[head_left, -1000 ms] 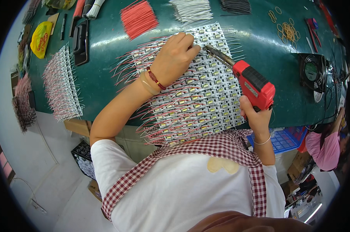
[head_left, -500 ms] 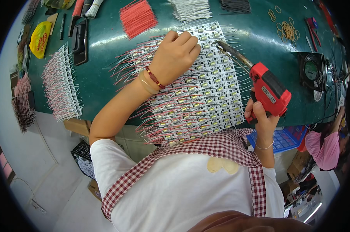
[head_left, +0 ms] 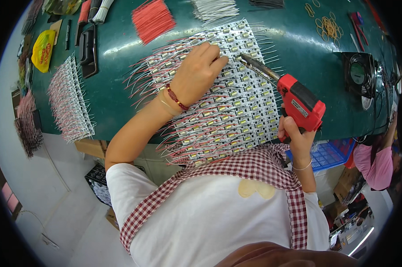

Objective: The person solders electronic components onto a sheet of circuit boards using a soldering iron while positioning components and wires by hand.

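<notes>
A large panel of small white circuit boards [head_left: 256, 116] lies on the green table in front of me. Red and white wires stick out along its left side, and pale wire ends show along the right. Over the panel's upper part is my left hand [head_left: 197, 74], fingers curled and pinched together; whatever they hold is hidden. My right hand [head_left: 299, 137] grips a red and black soldering gun [head_left: 301, 103] by its handle. The gun's tip points up and left onto the boards, just right of my left fingertips. Whether it touches a board, I cannot tell.
Bundles of red wires [head_left: 153, 20] and white wires [head_left: 215, 10] lie beyond the panel. At right are rubber bands [head_left: 329, 27], a red-handled tool [head_left: 359, 30] and a black fan [head_left: 359, 74]. Another wired panel [head_left: 70, 100] lies left. A person in a pink sleeve [head_left: 375, 167] is at right.
Both my left hand and the soldering gun's tip have shifted nearer to me along the panel. The whole view has moved slightly. My right hand still grips the gun.
</notes>
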Action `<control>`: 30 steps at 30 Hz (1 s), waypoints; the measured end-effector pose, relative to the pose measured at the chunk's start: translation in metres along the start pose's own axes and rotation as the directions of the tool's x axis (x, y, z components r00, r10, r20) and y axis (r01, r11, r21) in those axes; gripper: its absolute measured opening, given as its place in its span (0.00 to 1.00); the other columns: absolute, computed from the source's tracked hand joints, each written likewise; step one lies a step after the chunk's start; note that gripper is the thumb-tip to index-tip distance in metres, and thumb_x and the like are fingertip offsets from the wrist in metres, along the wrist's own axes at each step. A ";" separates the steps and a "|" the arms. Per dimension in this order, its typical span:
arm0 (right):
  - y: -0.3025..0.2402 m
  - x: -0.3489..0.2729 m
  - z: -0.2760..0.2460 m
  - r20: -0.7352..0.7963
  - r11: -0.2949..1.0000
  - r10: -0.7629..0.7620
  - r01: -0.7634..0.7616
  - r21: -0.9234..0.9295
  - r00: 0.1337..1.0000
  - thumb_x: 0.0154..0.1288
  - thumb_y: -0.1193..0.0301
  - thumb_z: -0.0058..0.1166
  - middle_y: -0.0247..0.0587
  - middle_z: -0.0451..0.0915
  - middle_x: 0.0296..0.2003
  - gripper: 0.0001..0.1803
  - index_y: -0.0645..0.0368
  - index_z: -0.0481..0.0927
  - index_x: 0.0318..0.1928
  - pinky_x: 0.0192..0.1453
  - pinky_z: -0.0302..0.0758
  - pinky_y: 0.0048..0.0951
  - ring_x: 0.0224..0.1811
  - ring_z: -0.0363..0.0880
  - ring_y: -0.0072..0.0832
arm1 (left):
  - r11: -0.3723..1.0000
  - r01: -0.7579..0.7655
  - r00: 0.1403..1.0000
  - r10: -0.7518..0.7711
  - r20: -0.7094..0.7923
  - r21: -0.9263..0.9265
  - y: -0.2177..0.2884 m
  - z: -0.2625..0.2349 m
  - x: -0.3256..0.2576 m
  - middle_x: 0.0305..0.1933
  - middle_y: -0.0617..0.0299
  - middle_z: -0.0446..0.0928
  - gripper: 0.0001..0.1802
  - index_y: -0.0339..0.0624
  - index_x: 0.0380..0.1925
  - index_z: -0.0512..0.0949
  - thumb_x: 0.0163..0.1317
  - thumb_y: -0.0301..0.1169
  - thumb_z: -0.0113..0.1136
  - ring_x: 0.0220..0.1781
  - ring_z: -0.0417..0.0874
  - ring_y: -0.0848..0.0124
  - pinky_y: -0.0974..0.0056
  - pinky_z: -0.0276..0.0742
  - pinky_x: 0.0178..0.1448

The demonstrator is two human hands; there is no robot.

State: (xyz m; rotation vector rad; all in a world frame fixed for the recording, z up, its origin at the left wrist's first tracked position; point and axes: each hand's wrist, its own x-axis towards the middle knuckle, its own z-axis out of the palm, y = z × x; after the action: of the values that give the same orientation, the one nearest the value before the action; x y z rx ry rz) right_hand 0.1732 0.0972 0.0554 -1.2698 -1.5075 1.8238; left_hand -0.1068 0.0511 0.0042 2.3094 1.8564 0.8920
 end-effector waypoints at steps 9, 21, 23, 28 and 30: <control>0.004 0.001 0.001 0.024 0.996 -0.023 0.025 -0.083 0.999 0.64 0.75 0.53 0.36 0.74 0.19 0.12 0.71 0.73 0.45 0.22 0.68 0.19 0.18 0.71 0.19 | 1.000 0.011 1.000 -0.011 0.005 -0.009 0.002 -0.001 0.000 0.29 0.59 0.67 0.13 0.38 0.34 0.78 0.45 0.19 0.58 0.33 0.72 0.62 0.61 0.71 0.39; 0.005 0.000 0.002 -0.076 1.000 -0.002 0.000 -0.023 0.997 0.55 0.77 0.64 0.31 0.78 0.22 0.09 0.65 0.78 0.35 0.22 0.72 0.19 0.20 0.75 0.16 | 1.000 -0.016 1.000 0.017 0.026 -0.004 0.001 -0.002 0.003 0.29 0.58 0.68 0.12 0.38 0.33 0.77 0.45 0.19 0.56 0.34 0.72 0.61 0.61 0.71 0.41; 0.006 0.002 0.001 -0.089 1.000 -0.005 0.004 -0.019 0.996 0.54 0.76 0.64 0.30 0.78 0.22 0.08 0.65 0.79 0.33 0.23 0.72 0.19 0.20 0.75 0.16 | 1.000 -0.014 0.999 0.014 0.035 0.001 0.001 -0.002 0.003 0.29 0.58 0.68 0.12 0.38 0.33 0.77 0.45 0.19 0.56 0.34 0.72 0.61 0.61 0.71 0.41; 0.010 0.005 0.004 0.030 0.890 -0.313 0.304 -0.341 0.949 0.51 0.74 0.67 0.33 0.79 0.21 0.08 0.63 0.80 0.29 0.25 0.71 0.23 0.20 0.76 0.19 | 1.000 -0.006 0.999 0.006 0.036 0.011 0.003 -0.002 0.003 0.29 0.58 0.68 0.13 0.38 0.33 0.77 0.44 0.18 0.57 0.34 0.72 0.62 0.61 0.71 0.41; 0.009 0.005 0.003 0.074 0.849 -0.358 0.357 -0.390 0.931 0.51 0.74 0.66 0.34 0.79 0.21 0.08 0.63 0.80 0.29 0.25 0.71 0.23 0.20 0.76 0.20 | 1.000 -0.013 0.999 0.012 0.038 0.027 0.003 -0.002 0.003 0.29 0.58 0.68 0.13 0.38 0.34 0.78 0.44 0.19 0.57 0.35 0.72 0.62 0.60 0.71 0.42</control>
State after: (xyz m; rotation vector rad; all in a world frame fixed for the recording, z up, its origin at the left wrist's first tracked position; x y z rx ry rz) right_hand 0.1698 0.0972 0.0450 -1.0563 -2.0321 1.3167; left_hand -0.1048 0.0527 0.0082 2.3393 1.8525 0.8239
